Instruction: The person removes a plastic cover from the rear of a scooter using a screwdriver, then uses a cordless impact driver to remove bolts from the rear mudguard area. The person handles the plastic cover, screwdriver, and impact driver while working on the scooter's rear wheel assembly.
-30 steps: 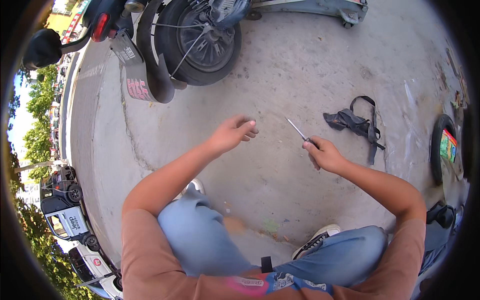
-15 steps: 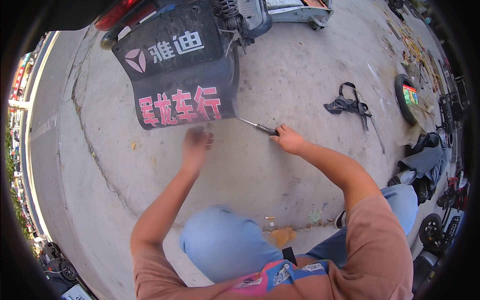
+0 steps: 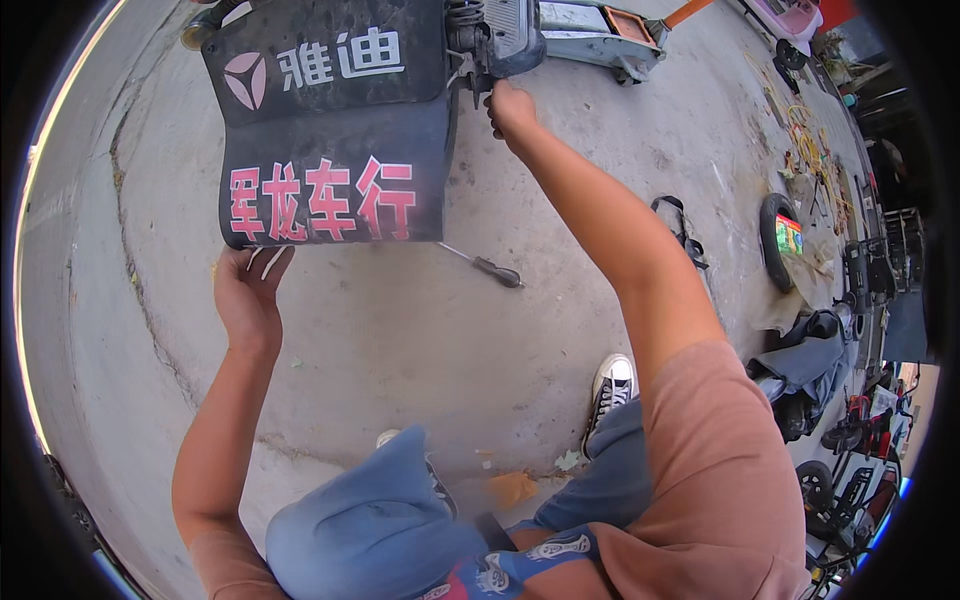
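Note:
A black rubber mudflap (image 3: 330,120) with white and pink printing hangs from the back of a scooter at the top of the view. My left hand (image 3: 250,290) grips its lower left corner, fingers tucked behind the edge. My right hand (image 3: 512,105) is raised to the flap's upper right corner, closed against a dark fitting beside a coil spring (image 3: 462,15). What its fingers hold is hidden. A screwdriver (image 3: 490,268) with a dark handle lies on the concrete just below the flap, between my two arms.
A floor jack (image 3: 600,30) stands behind the scooter. To the right lie a black strap (image 3: 680,225), a small tyre with a colourful hub (image 3: 785,240), and a clutter of tools and cloth. My knees and a white-toed shoe (image 3: 612,380) are below.
The screwdriver has left my right hand and now lies on the ground. My right hand rose to the flap's top corner. My left hand took hold of the flap's lower edge.

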`<action>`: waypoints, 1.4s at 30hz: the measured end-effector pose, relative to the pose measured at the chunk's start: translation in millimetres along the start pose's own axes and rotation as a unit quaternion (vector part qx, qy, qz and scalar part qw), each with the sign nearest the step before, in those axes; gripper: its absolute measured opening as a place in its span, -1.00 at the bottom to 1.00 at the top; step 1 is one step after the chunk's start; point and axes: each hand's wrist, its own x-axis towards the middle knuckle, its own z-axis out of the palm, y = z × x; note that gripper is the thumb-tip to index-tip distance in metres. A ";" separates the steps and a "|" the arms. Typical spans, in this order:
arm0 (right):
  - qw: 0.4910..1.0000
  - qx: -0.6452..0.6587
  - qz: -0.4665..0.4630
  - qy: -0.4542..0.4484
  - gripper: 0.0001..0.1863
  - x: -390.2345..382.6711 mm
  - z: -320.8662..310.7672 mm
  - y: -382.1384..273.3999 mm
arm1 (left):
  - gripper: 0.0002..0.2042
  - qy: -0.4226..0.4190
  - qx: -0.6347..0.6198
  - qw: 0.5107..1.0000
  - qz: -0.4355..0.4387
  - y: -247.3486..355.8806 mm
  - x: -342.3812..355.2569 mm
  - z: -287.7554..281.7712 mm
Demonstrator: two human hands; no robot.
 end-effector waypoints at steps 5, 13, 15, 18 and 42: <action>0.982 -0.109 -0.136 0.071 -0.49 59.3 0.9 19.7 | -0.71 0.042 -0.023 0.998 -0.042 7.4 1.0 27.0; 0.941 -0.069 -0.313 0.105 -0.51 8.4 10.2 17.4 | -0.56 -0.185 0.463 0.847 0.185 -145.7 32.9 18.0; 0.932 -0.049 -0.343 0.108 -0.50 14.3 7.6 19.0 | -0.56 -0.213 0.606 0.678 0.357 -167.3 52.7 24.5; 0.914 -0.042 -0.395 0.081 -0.49 18.8 4.6 19.7 | -0.59 -0.118 0.741 0.446 0.489 -194.3 69.9 39.1; 0.973 0.087 -0.186 -0.104 -0.50 19.8 -14.1 9.9 | -0.29 0.007 0.613 0.541 0.576 -127.5 48.4 126.8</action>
